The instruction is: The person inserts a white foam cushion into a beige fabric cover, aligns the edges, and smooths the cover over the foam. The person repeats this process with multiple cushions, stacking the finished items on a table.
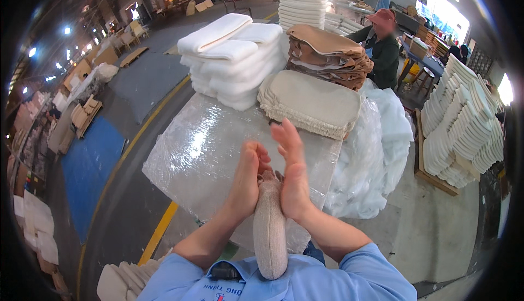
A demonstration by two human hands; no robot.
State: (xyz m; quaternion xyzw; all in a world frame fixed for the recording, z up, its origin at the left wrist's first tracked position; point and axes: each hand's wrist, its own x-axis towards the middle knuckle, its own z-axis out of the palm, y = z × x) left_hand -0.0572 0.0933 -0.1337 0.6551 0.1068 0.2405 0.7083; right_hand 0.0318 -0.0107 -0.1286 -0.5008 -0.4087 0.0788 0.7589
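Observation:
A beige fabric cushion point(269, 232) with a seam along its edge stands edge-on between my arms, its near end against my chest. Its far end has loose gathered cloth. My left hand point(249, 176) is closed on the far end from the left, fingers curled over toward the cloth. From the right, my right hand point(295, 176) lays its palm along the cushion, fingers stretched out and apart. Beyond my fingertips lies a stack of beige fabric covers point(311, 100) with frayed edges. Both hands are above a table wrapped in clear plastic point(191, 142).
White padding pieces point(229, 66) and brown covers point(327, 55) are piled at the table's far side. Plastic-wrapped white material point(368, 159) bulges along its right. A co-worker point(382, 44) in a red cap stands beyond. Stacked pale cushions point(458, 121) sit on a pallet at right.

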